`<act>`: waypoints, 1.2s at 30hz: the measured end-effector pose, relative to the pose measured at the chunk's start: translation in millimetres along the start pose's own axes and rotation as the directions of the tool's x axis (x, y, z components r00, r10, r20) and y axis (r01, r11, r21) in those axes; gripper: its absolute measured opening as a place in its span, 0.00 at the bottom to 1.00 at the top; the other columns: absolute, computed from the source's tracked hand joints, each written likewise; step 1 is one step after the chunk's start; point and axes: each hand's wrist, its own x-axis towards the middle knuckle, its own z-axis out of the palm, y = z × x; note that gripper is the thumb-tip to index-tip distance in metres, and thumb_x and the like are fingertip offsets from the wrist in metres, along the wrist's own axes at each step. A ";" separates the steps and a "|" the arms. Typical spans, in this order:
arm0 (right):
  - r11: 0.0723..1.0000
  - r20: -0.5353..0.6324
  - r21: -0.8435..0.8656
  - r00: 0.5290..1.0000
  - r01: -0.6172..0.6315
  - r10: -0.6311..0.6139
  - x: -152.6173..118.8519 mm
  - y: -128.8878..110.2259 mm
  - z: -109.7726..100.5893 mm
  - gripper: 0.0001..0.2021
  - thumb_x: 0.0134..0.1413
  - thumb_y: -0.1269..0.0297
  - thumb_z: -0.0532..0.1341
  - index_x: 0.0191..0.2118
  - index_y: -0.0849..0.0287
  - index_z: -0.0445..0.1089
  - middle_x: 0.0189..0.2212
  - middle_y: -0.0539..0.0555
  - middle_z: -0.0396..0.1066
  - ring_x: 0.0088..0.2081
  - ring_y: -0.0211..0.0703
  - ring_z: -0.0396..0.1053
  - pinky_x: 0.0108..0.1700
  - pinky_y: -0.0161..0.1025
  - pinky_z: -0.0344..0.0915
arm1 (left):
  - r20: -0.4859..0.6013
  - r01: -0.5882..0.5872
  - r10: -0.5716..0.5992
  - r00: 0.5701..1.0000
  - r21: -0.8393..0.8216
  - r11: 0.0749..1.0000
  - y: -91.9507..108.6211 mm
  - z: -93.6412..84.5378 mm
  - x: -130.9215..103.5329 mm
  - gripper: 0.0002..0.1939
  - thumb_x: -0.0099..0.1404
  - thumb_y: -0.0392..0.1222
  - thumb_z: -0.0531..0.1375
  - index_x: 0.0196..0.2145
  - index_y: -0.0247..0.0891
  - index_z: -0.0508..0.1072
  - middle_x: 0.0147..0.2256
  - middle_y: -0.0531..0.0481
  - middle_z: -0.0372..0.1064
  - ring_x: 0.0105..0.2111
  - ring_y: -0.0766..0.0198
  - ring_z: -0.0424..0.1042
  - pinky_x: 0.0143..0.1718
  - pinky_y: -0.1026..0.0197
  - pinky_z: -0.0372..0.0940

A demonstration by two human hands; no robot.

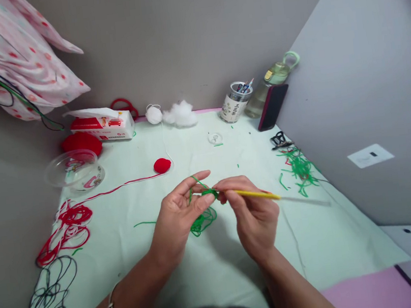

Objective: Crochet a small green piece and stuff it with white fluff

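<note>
My left hand (177, 214) pinches a small green crochet piece (210, 191) between thumb and fingers, with green yarn looped over its raised index finger. In my right hand (255, 212) is a crochet hook (256, 194) with a yellow grip, held like a pencil. Its tip meets the green piece, though the fingers partly hide it. Beneath my left hand lies a loose tangle of green yarn (203, 222), with one tail reaching left. A small red ball (162, 166) sits on the table beyond my hands.
Red and white yarn (74, 221) and black cord (49, 300) lie at the left, near a clear plastic tub (87, 175) and a tissue pack (104, 126). White stuffing (180, 114), a pen can (235, 103), a bottle (258, 96) and a phone (273, 107) line the back. Green scraps (301, 168) lie right.
</note>
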 end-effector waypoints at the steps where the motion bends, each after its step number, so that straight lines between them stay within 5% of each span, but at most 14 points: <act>1: 0.992 0.015 -0.089 0.996 0.091 -0.090 -2.0 0.3 0.1 0.12 0.66 0.75 0.62 0.46 0.52 0.80 0.38 0.53 0.79 0.37 0.42 0.76 0.37 0.40 0.73 | -0.010 0.013 -0.013 1.000 -0.031 0.999 -0.5 1.2 0.3 0.21 0.61 0.41 0.72 0.53 0.47 0.81 0.36 0.54 0.72 0.35 0.69 0.70 0.42 0.66 0.65; 4: 0.933 0.059 -0.237 0.962 0.272 -0.266 -5.1 1.6 -2.0 0.17 0.62 0.78 0.64 0.50 0.51 0.79 0.43 0.56 0.79 0.41 0.44 0.76 0.40 0.41 0.74 | 0.034 0.161 -0.157 0.987 -0.175 0.971 1.9 3.2 2.2 0.19 0.62 0.41 0.72 0.51 0.42 0.82 0.25 0.58 0.67 0.23 0.75 0.60 0.42 0.66 0.67; 8: 1.000 -0.068 0.010 0.998 0.005 -0.004 0.9 1.5 -6.3 0.12 0.67 0.74 0.61 0.45 0.51 0.80 0.34 0.52 0.77 0.33 0.40 0.73 0.34 0.39 0.71 | 0.058 0.223 -0.216 0.975 -0.260 0.940 8.4 -0.9 5.5 0.15 0.62 0.39 0.71 0.47 0.36 0.84 0.17 0.65 0.46 0.18 0.75 0.45 0.41 0.66 0.68; 11: 0.941 -0.006 0.277 0.979 -0.192 0.202 5.3 1.1 -5.9 0.09 0.69 0.67 0.61 0.42 0.51 0.80 0.34 0.50 0.76 0.28 0.37 0.70 0.31 0.37 0.69 | 0.011 0.126 -0.126 0.992 -0.166 0.978 8.4 -3.7 5.6 0.15 0.62 0.38 0.70 0.47 0.41 0.83 0.21 0.60 0.59 0.22 0.73 0.55 0.36 0.68 0.66; 14: 0.917 0.063 0.292 0.962 -0.272 0.265 5.7 2.2 -4.5 0.07 0.67 0.65 0.64 0.41 0.52 0.81 0.34 0.51 0.77 0.31 0.36 0.70 0.33 0.36 0.69 | 0.050 0.049 -0.048 0.998 -0.024 0.999 4.6 -3.5 4.3 0.16 0.63 0.39 0.70 0.49 0.45 0.83 0.33 0.53 0.72 0.33 0.68 0.68 0.38 0.66 0.65; 21: 0.788 0.080 0.477 0.912 -0.389 0.402 9.8 3.8 -5.5 0.10 0.69 0.60 0.62 0.37 0.55 0.78 0.33 0.51 0.78 0.28 0.35 0.70 0.33 0.36 0.68 | 0.062 0.008 -0.013 0.998 0.075 0.997 4.2 -6.1 3.7 0.14 0.65 0.41 0.68 0.49 0.50 0.83 0.36 0.53 0.68 0.35 0.67 0.65 0.38 0.65 0.63; 24: 0.830 0.072 0.435 0.932 -0.350 0.355 10.1 -1.1 -5.7 0.11 0.71 0.61 0.59 0.38 0.56 0.77 0.34 0.51 0.78 0.28 0.35 0.72 0.33 0.36 0.70 | 0.041 -0.010 0.005 0.999 0.114 0.993 4.5 -7.8 3.1 0.15 0.65 0.41 0.68 0.49 0.51 0.82 0.37 0.53 0.67 0.36 0.66 0.64 0.38 0.64 0.63; 29: 0.990 0.027 0.060 0.992 -0.124 0.122 2.5 -6.0 -7.5 0.11 0.72 0.69 0.56 0.42 0.55 0.76 0.36 0.51 0.78 0.31 0.36 0.75 0.36 0.38 0.72 | -0.036 -0.093 0.106 0.994 0.264 0.960 3.2 -7.1 1.2 0.14 0.65 0.38 0.66 0.48 0.50 0.82 0.35 0.54 0.66 0.33 0.67 0.61 0.36 0.64 0.62; 33: 0.982 0.071 -0.107 0.986 0.158 -0.151 -3.1 -2.3 -7.3 0.12 0.70 0.74 0.56 0.48 0.54 0.74 0.37 0.52 0.79 0.34 0.40 0.77 0.37 0.41 0.73 | -0.085 -0.136 0.174 0.981 0.337 0.932 3.3 -3.9 -0.8 0.13 0.66 0.38 0.66 0.48 0.48 0.81 0.34 0.55 0.66 0.30 0.68 0.59 0.35 0.64 0.61; 36: 0.981 0.022 -0.097 0.985 0.170 -0.169 -3.9 -1.8 -6.9 0.11 0.70 0.73 0.56 0.48 0.54 0.74 0.37 0.53 0.80 0.33 0.42 0.77 0.36 0.43 0.74 | -0.074 -0.112 0.139 0.988 0.289 0.951 4.0 -3.1 -1.1 0.15 0.65 0.39 0.67 0.49 0.48 0.81 0.35 0.54 0.67 0.33 0.67 0.62 0.36 0.64 0.63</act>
